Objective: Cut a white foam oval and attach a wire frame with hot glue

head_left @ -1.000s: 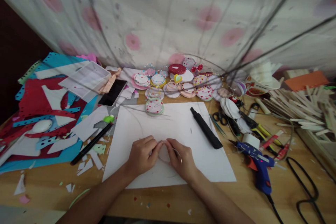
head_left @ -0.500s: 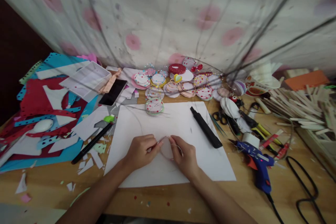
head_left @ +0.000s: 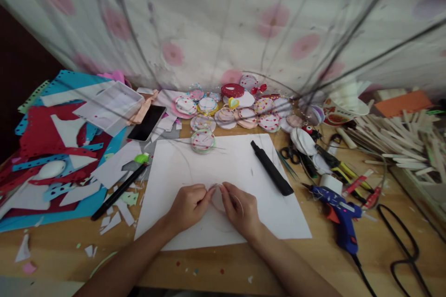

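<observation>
Both my hands are over a large white sheet of paper, pinching a thin, pale wire ring between them. My left hand grips its upper left with thumb and forefinger. My right hand pinches the top close by, and part of the loop passes behind its fingers. Whether the ring is wire or thread I cannot make out for certain. Above the hands, a round dotted disc lies at the sheet's far edge. A black, pen-like tool rests on the sheet's right side.
Decorated discs crowd the back. Paper and felt scraps, a phone and a black pen lie left. To the right are a blue glue gun with its cord, scissors, pliers and wooden sticks.
My hands have drawn slightly closer together at the top of the ring. The whole view has shifted a little; the things on the table stay in place.
</observation>
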`<state>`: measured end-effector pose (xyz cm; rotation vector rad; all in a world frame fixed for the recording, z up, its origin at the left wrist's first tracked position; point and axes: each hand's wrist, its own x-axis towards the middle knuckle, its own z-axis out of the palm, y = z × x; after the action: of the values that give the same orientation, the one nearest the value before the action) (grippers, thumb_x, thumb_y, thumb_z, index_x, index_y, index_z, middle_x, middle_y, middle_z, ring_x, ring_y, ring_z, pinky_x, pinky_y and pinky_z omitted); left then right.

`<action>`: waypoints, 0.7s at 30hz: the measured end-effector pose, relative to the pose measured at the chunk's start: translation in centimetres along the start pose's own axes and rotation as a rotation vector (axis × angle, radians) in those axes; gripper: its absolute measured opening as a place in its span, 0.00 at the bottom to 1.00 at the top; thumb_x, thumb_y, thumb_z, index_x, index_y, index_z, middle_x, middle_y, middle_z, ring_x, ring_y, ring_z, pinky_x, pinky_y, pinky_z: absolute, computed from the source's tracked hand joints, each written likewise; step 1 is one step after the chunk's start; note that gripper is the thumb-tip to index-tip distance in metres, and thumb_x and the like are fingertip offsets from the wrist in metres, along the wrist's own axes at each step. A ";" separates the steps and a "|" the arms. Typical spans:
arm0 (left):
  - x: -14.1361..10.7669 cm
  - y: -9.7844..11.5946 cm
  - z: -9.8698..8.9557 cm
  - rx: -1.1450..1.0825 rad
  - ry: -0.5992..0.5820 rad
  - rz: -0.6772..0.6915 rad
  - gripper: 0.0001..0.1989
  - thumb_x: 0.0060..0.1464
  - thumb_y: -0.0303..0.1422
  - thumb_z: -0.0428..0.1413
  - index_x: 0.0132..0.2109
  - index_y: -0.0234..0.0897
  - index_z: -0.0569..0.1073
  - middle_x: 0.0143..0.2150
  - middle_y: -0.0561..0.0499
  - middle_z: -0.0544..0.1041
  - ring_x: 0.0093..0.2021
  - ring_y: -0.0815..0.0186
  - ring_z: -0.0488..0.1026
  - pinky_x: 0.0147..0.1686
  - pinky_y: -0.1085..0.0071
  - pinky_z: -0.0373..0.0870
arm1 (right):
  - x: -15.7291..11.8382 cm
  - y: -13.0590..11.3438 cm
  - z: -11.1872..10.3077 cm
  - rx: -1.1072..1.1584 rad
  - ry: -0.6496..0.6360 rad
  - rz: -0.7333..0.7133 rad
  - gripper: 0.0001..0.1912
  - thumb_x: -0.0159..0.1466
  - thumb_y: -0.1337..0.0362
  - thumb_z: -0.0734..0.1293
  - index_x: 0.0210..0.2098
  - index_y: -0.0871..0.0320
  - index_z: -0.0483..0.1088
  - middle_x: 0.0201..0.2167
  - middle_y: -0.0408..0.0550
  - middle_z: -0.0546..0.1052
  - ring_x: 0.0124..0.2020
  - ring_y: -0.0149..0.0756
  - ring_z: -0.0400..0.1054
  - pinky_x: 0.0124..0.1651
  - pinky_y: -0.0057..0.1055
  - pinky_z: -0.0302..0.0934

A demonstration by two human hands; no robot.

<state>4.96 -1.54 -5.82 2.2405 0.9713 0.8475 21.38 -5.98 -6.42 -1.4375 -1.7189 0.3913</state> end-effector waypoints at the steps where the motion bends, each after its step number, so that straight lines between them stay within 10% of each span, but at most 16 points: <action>1: 0.0 0.1 0.1 -0.006 0.004 -0.010 0.20 0.60 0.28 0.47 0.19 0.35 0.57 0.18 0.58 0.56 0.19 0.75 0.56 0.21 0.76 0.54 | 0.0 0.0 0.1 -0.007 0.010 -0.017 0.11 0.66 0.64 0.59 0.40 0.63 0.71 0.24 0.49 0.77 0.19 0.29 0.68 0.24 0.25 0.62; 12: 0.8 1.1 -2.5 -0.108 -0.180 -0.102 0.20 0.62 0.30 0.44 0.21 0.35 0.63 0.20 0.56 0.65 0.22 0.74 0.64 0.26 0.77 0.62 | 1.5 0.3 -1.0 0.339 -0.196 0.227 0.17 0.66 0.58 0.58 0.33 0.60 0.74 0.23 0.45 0.74 0.23 0.31 0.66 0.25 0.24 0.58; 18: 0.4 2.6 -6.9 0.139 -0.179 0.127 0.05 0.56 0.31 0.52 0.39 0.35 0.71 0.37 0.47 0.72 0.37 0.66 0.70 0.36 0.72 0.66 | 2.1 0.9 -1.3 0.450 -0.200 0.293 0.20 0.65 0.54 0.57 0.29 0.61 0.73 0.22 0.44 0.72 0.23 0.30 0.63 0.24 0.24 0.55; 21: 0.4 3.5 -7.5 0.280 -0.287 0.291 0.13 0.55 0.31 0.55 0.48 0.38 0.70 0.48 0.45 0.72 0.45 0.62 0.69 0.45 0.67 0.65 | 1.9 1.0 -1.2 0.477 -0.202 0.277 0.21 0.66 0.54 0.57 0.30 0.61 0.73 0.22 0.44 0.72 0.24 0.31 0.63 0.24 0.23 0.55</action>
<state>1.25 -1.57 1.61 2.6991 0.6720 0.5056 22.94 -4.26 -5.60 -1.3082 -1.4437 1.0518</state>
